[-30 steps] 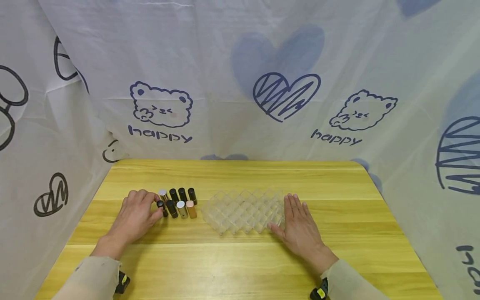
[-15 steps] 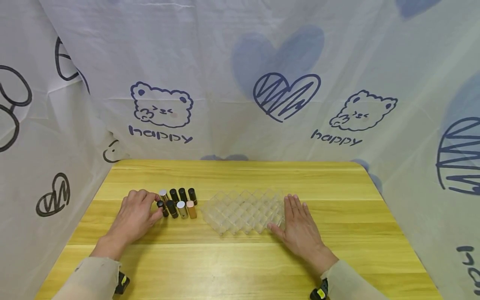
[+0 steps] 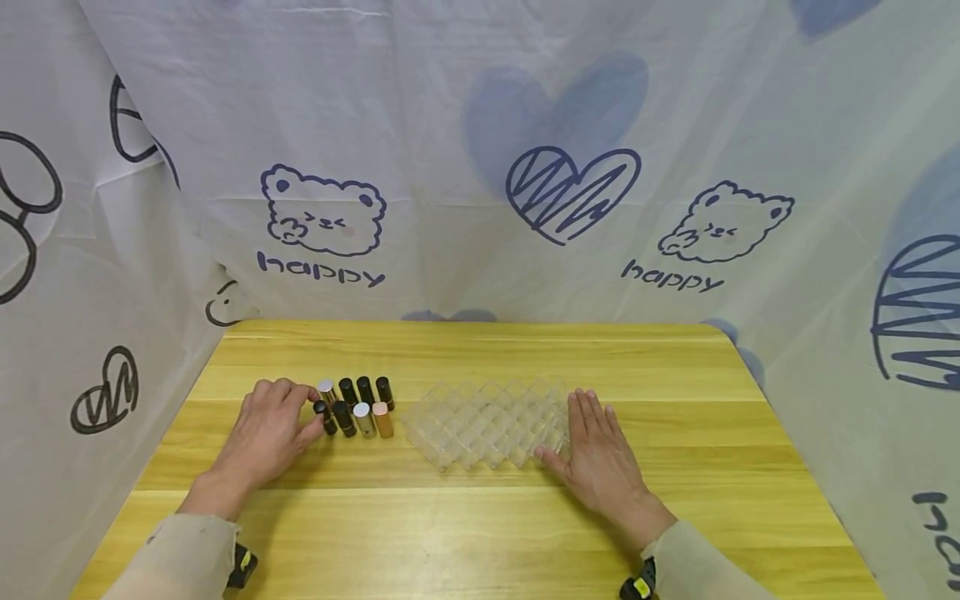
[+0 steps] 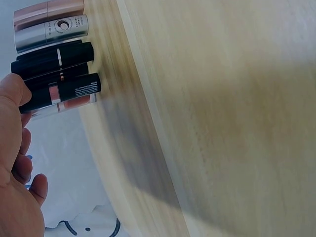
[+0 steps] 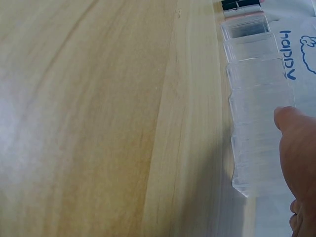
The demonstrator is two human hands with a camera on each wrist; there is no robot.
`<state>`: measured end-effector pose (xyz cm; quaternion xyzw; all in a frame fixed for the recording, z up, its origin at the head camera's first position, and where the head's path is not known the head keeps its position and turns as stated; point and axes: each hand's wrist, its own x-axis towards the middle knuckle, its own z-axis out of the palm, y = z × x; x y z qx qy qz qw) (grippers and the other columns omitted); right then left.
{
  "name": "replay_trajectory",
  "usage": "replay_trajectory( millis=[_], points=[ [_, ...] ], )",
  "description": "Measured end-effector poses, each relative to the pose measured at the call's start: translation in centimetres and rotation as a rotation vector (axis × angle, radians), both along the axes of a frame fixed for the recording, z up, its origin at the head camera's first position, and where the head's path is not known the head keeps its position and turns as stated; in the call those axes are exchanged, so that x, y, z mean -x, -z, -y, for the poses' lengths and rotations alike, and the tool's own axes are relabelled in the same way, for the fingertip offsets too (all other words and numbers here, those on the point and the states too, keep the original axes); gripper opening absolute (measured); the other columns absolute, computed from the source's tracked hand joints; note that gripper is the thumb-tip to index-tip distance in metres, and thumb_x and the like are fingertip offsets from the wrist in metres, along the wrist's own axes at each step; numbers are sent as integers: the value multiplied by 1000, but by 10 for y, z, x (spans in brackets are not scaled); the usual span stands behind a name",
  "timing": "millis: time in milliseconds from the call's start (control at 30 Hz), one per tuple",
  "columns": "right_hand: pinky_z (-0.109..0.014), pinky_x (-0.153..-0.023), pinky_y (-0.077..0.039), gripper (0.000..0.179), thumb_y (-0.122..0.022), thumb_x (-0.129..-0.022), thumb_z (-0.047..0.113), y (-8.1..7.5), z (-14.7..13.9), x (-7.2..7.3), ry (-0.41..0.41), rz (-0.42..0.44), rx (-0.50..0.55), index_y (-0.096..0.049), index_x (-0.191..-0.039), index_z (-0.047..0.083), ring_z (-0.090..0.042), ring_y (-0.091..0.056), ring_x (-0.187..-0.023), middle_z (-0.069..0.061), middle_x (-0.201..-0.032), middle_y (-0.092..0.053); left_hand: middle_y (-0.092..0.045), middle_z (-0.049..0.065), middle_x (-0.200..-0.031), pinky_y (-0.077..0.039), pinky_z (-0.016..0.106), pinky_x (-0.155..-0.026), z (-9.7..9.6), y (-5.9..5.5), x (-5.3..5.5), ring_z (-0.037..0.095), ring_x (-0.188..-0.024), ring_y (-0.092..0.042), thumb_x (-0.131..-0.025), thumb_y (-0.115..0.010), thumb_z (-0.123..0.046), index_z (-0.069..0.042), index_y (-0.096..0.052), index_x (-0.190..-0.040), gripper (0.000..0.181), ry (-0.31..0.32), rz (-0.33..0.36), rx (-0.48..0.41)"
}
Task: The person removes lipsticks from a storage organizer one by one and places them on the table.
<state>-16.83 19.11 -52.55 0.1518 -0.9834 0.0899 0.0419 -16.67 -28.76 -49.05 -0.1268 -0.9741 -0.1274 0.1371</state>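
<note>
At the table's left my left hand (image 3: 266,437) pinches a black lipstick (image 3: 326,419) between thumb and index finger, at the near left end of two rows of lipsticks. The left wrist view shows the thumb at the end of this black lipstick (image 4: 64,92), which stands upright with a pinkish band; the other fingers curl loosely. My right hand (image 3: 603,454) lies against the right end of a clear plastic lipstick organizer (image 3: 487,423) with diamond-shaped compartments. Its fingers are straight, and the thumb (image 5: 284,118) rests at the organizer's near upper edge.
Beside the held one stand more lipsticks: another black one (image 3: 344,419), a silver one (image 3: 364,420) and a rose-gold one (image 3: 383,420), with a second row behind. The wooden table (image 3: 465,533) meets a printed cloth (image 3: 450,233) at its back and sides.
</note>
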Motion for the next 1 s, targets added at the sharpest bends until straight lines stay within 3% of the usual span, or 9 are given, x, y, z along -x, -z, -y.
replay_trajectory(
  millis=[533, 833, 1000],
  points=[
    [-58, -128, -20, 101, -52, -101, 68, 1, -1, 1, -7, -7, -1, -26, -162, -8, -42, -22, -160, -27, -169, -28, -64, 14, -106, -42, 53, -85, 0, 1, 0, 37, -100, -49, -94, -72, -24, -5, -66, -115, 29, -3, -21, -10],
    [-59, -128, -19, 101, -54, -101, 67, 2, -2, 3, -4, -3, 2, -26, -162, -8, -42, -22, -160, -27, -169, -27, -63, 17, -113, -39, 54, -89, -2, -7, -1, 37, -103, -47, -97, -70, -26, -5, -65, -122, 33, -45, 53, -45],
    [-59, -128, -19, 101, -53, -101, 68, 1, -3, 4, 0, 2, -7, -26, -162, -8, -42, -22, -160, -27, -170, -27, -62, 17, -111, -37, 52, -87, -11, -12, -5, 37, -102, -46, -95, -71, -23, -4, -65, -121, 32, -62, 9, -84]
  ],
)
